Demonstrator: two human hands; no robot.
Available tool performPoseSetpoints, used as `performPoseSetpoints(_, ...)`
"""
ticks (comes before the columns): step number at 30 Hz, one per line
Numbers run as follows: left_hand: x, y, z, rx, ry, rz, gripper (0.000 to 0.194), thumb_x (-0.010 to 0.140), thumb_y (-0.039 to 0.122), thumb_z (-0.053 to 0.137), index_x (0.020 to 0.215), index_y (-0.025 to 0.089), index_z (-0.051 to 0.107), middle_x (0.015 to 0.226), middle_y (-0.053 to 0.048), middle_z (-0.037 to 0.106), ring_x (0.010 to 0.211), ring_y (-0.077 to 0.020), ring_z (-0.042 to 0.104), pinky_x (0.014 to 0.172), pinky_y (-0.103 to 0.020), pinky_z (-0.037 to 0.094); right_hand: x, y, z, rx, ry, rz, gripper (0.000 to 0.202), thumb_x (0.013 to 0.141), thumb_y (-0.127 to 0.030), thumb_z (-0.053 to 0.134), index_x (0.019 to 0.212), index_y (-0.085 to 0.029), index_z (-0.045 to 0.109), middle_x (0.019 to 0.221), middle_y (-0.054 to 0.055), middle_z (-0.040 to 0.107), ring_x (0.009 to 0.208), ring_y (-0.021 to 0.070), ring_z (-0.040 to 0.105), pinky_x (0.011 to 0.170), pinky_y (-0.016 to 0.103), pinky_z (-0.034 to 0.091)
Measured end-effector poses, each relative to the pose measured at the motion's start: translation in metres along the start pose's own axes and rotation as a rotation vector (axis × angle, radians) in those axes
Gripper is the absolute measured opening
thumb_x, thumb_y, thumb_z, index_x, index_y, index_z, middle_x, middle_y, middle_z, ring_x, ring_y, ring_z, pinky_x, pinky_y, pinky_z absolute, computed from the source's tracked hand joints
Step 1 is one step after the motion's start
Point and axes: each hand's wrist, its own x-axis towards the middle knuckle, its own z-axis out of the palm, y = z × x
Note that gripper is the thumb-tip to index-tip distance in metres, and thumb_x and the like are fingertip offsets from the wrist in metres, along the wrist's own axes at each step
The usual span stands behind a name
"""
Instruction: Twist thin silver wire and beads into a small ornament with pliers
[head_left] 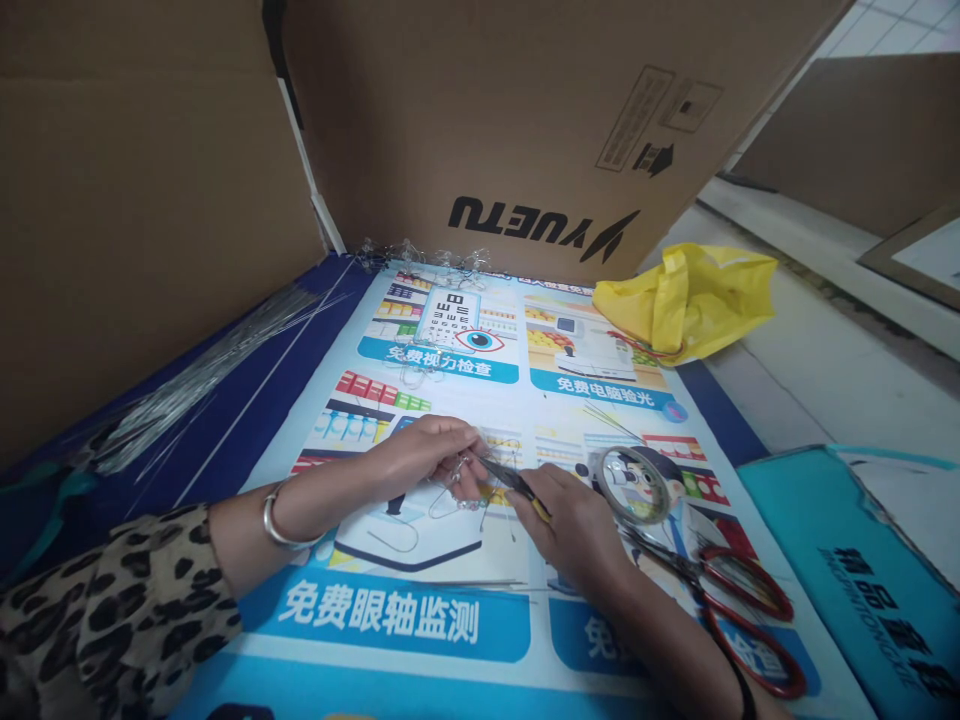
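Over the middle of a printed poster [405, 650], my left hand [431, 455] pinches a small piece of bent thin wire [456, 470]. From its fingers, loose wire ends hang down over the poster. My right hand [574, 520] is closed round the yellow-and-black handle of a pair of pliers [510, 478]. The jaws point left and reach the wire at my left fingertips; whether they grip it I cannot tell. Just right of my right hand lie a roll of clear tape [634, 485] and red-handled scissors [739, 590], partly behind my forearm.
A bundle of thin straight wires [202, 385] lies on the blue surface at left. Several bent wire pieces [450, 262] sit by the upright cardboard box [465, 120]. A yellow bag [697, 300] is at the back right, a teal box [840, 570] at the right.
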Motion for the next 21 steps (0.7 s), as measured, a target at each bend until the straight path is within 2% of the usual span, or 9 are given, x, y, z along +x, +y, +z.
performPoseSetpoints(6, 0.0, 0.0, 0.0, 0.012, -0.011, 0.013, 0.032, 0.085, 0.043, 0.048, 0.087, 0.013, 0.059, 0.072, -0.007, 0.069, 0.057, -0.0152, 0.065, 0.057, -0.027, 0.048, -0.001, 0.0, 0.002, 0.008, -0.004, -0.014, 0.022, 0.087, -0.032, 0.043, 0.085, -0.017, 0.059, 0.077, 0.006, 0.059, 0.071, 0.0186, 0.054, 0.059, 0.026, 0.035)
performPoseSetpoints(9, -0.001, 0.0, 0.001, 0.006, -0.012, 0.016, 0.031, 0.085, 0.042, 0.048, 0.087, 0.013, 0.059, 0.073, -0.007, 0.068, 0.057, -0.0151, 0.065, 0.056, -0.027, 0.048, -0.002, 0.002, 0.002, 0.07, 0.035, -0.021, 0.022, 0.087, -0.032, 0.043, 0.086, -0.017, 0.058, 0.077, 0.006, 0.059, 0.072, 0.0183, 0.054, 0.061, 0.026, 0.037)
performPoseSetpoints(11, 0.0, 0.0, 0.001, 0.004, -0.004, 0.021, 0.031, 0.085, 0.042, 0.048, 0.086, 0.012, 0.059, 0.076, -0.008, 0.068, 0.058, -0.0153, 0.065, 0.055, -0.027, 0.049, -0.001, 0.003, 0.001, 0.171, 0.087, 0.034, 0.021, 0.087, -0.032, 0.044, 0.086, -0.017, 0.058, 0.076, 0.006, 0.059, 0.073, 0.0175, 0.054, 0.062, 0.026, 0.038)
performPoseSetpoints(15, 0.0, 0.001, 0.002, -0.005, 0.008, 0.027, 0.032, 0.084, 0.041, 0.05, 0.086, 0.011, 0.059, 0.078, -0.01, 0.067, 0.057, -0.0155, 0.065, 0.054, -0.028, 0.05, 0.002, 0.004, -0.004, 0.396, 0.156, 0.233, 0.022, 0.086, -0.034, 0.044, 0.084, -0.018, 0.058, 0.073, 0.003, 0.06, 0.069, 0.0155, 0.055, 0.06, 0.025, 0.04)
performPoseSetpoints(21, -0.002, 0.005, 0.007, 0.007, 0.036, 0.012, 0.03, 0.083, 0.041, 0.052, 0.082, 0.012, 0.058, 0.076, -0.009, 0.068, 0.056, -0.0147, 0.064, 0.052, -0.025, 0.049, 0.009, -0.001, -0.008, 0.491, 0.107, 0.34, 0.021, 0.081, -0.034, 0.051, 0.091, -0.019, 0.061, 0.078, 0.003, 0.065, 0.072, 0.0174, 0.059, 0.062, 0.026, 0.043)
